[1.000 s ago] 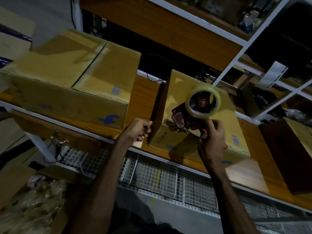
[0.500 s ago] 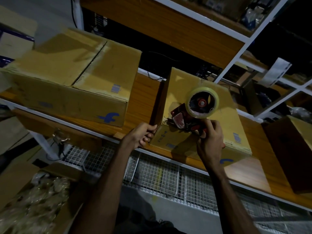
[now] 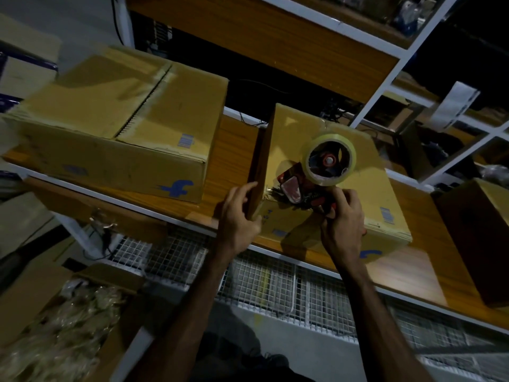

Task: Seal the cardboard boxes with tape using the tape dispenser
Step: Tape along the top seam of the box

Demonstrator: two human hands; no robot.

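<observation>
Red tape dispenser (image 3: 298,190), one, pressed to near-left corner of the smaller cardboard box (image 3: 327,172), clear tape roll (image 3: 329,160) sitting up on top of it. Right hand (image 3: 343,223) wrapped around dispenser handle, fingers curled tight on it. Left hand (image 3: 239,219) clamped on the box's left near edge, fingers along the shadowed side face, thumb toward the front. Box resting on wooden shelf (image 3: 234,150), front corner close to the shelf's white edge.

Cardboard boxes counted: three on this shelf. Larger box (image 3: 118,128) to the left, well apart from the hands, centre seam visible along the top, blue logo on front face. Third box (image 3: 479,238) at right edge, mostly in shadow, seam state not readable. One more open carton (image 3: 55,321) lower left, holding pale crinkled packing material. White wire mesh panel (image 3: 261,279) under the shelf. Upper wooden shelf (image 3: 261,34) above, white metal uprights (image 3: 385,86) on right.
</observation>
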